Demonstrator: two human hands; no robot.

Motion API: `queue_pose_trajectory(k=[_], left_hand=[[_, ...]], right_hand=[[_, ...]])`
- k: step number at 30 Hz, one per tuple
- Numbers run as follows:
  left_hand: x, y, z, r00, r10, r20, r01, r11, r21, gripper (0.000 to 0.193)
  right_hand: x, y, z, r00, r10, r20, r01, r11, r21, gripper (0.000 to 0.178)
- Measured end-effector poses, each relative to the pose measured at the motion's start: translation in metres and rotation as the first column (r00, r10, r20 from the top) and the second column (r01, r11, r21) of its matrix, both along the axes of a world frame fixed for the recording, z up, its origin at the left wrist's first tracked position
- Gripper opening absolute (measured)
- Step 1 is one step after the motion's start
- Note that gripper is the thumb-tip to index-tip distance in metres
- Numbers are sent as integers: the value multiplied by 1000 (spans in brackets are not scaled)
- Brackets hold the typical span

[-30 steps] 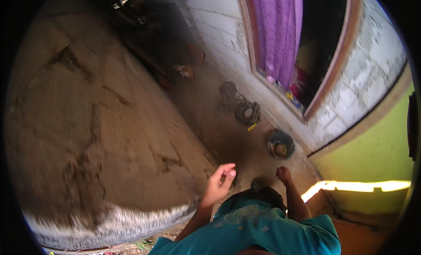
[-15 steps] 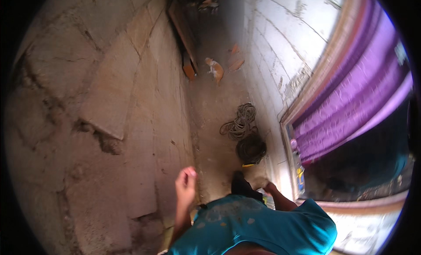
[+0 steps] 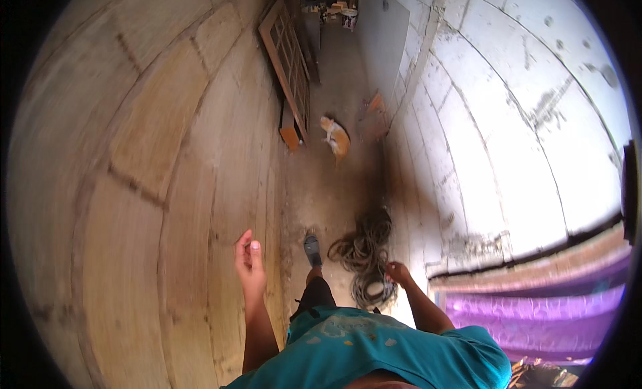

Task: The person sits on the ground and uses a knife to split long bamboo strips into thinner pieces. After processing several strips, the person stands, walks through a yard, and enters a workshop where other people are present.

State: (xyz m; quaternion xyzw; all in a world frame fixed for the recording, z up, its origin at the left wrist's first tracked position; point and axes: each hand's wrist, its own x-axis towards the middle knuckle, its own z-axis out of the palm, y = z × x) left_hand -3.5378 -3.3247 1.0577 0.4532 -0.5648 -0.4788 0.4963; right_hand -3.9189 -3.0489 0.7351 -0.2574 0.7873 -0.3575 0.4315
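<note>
My left hand (image 3: 251, 261) is held out beside the left wall, thumb and fingers slightly apart, with nothing in it. Lower right, my right hand (image 3: 399, 274) hangs loosely with bent fingers and no object visible in it. In the picture it lies beside a heap of coiled hose or rope (image 3: 361, 250) on the floor, apparently above it. My foot in a grey slide sandal (image 3: 312, 250) is stretched forward to the left of the coils.
An orange and white cat (image 3: 336, 138) lies on the floor ahead. A wooden framed panel (image 3: 286, 61) leans on the left wall (image 3: 187, 142). Reddish board pieces (image 3: 374, 115) lean at right. White block wall (image 3: 495, 121) and purple curtain (image 3: 535, 322) line the right; clutter (image 3: 338, 8) stands far ahead.
I have moved forward along the passage; the coils now lie close to my right side and the curtain has slid lower right. My left hand has unfolded somewhat.
</note>
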Motion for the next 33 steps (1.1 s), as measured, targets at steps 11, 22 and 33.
queue_pose_trajectory(k=[11, 22, 33], left_hand=[[-256, -361, 23, 766, -490, 417, 544, 839, -15, 60], [-562, -658, -88, 569, -702, 429, 670, 698, 253, 49], [-518, -683, -256, 695, -668, 264, 124, 474, 872, 59]], right_hand=[[-134, -95, -96, 930, -341, 138, 279, 899, 338, 24], [-362, -387, -131, 962, -274, 14, 255, 910, 327, 42], [-708, -643, -63, 841, -483, 242, 477, 875, 86, 27]])
